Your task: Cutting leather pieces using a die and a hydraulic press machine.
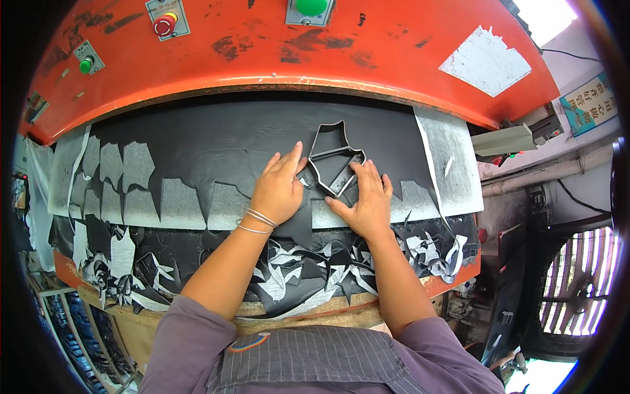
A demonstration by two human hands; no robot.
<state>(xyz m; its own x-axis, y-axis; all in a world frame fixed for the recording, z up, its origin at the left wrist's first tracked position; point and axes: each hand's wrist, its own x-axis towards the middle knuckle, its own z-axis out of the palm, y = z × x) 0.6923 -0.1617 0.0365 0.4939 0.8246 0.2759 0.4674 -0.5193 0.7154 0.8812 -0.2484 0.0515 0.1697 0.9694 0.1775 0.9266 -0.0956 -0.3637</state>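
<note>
A metal cutting die (pixel 317 166) with an angular outline and a crossbar stands on a dark sheet of leather-like material (pixel 223 134). My right hand (pixel 369 200) is at its lower right side, the index fingertip on the wall and the thumb by the bottom corner, holding it by the edge. Just left of the die, my left hand (pixel 279 187) lies on the sheet with its fingers stretched out. Along the sheet's near edge run cut-out notches, where a pale grey board (pixel 180 200) shows through. The tip of the right thumb is close to the sheet's cut edge.
Beyond the sheet hangs the orange press head (pixel 387 65), with a red stop button (pixel 165 25) and a green button (pixel 310 6). Scraps (pixel 282 282) are piled along the near edge. A swing arm (pixel 502 141) and a fan (pixel 581 289) stand on the right.
</note>
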